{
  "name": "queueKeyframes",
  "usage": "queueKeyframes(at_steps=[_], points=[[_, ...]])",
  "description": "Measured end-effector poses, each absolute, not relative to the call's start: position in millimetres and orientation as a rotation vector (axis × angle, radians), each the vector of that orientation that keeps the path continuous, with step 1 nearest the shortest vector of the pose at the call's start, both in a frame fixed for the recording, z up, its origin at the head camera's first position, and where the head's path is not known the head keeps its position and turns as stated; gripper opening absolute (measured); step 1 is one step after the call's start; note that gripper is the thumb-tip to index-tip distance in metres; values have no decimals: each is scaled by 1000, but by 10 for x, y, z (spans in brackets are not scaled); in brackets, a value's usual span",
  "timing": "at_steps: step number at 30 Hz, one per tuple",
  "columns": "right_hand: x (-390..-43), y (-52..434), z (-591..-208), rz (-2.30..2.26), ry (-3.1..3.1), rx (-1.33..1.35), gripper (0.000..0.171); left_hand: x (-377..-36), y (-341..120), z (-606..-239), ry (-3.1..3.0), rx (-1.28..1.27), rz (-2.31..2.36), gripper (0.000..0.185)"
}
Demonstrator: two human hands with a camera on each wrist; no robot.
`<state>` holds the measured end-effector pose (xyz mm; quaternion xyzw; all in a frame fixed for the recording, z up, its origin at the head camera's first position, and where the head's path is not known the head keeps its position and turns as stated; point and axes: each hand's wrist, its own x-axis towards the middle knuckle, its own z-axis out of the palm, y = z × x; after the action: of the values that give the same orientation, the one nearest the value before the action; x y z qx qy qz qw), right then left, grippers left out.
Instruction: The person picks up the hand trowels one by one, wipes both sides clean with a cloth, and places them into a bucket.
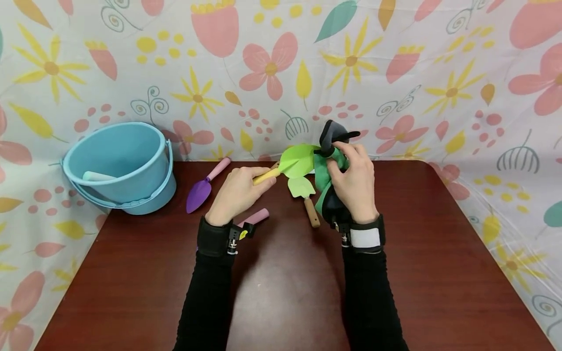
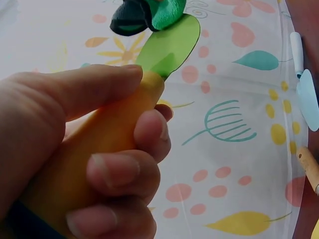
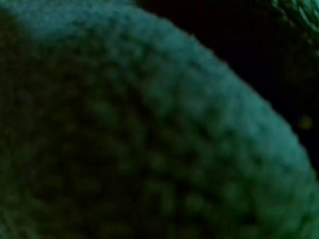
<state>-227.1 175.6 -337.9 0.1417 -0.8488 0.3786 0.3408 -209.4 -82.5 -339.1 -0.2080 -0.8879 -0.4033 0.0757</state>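
My left hand (image 1: pixel 240 191) grips the yellow handle (image 2: pixel 94 144) of a trowel with a bright green blade (image 1: pixel 297 161), held just above the table. In the left wrist view my fingers (image 2: pixel 122 174) curl round that handle, and the blade (image 2: pixel 169 47) points up at the glove (image 2: pixel 149 12). My right hand (image 1: pixel 351 175) holds a green and black fabric glove (image 1: pixel 326 178) upright, touching the blade's tip. Dark green knit (image 3: pixel 149 129) fills the blurred right wrist view.
A small pale green spade (image 1: pixel 302 187) with a wooden handle lies between my hands. Near the left wrist lie a purple trowel (image 1: pixel 198 194) and a pink handle (image 1: pixel 259 215). A blue bucket (image 1: pixel 131 200) stands at the table's back left. Floral cloth walls in the brown table (image 1: pixel 285 292).
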Motion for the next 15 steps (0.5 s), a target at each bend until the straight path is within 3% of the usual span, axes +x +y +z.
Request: queueKeyframes(at_steps=[15], points=[[-2245, 1705, -3338, 1029, -2024, 399, 29, -2036, -844, -3357, -2665, -623, -1185, 25]])
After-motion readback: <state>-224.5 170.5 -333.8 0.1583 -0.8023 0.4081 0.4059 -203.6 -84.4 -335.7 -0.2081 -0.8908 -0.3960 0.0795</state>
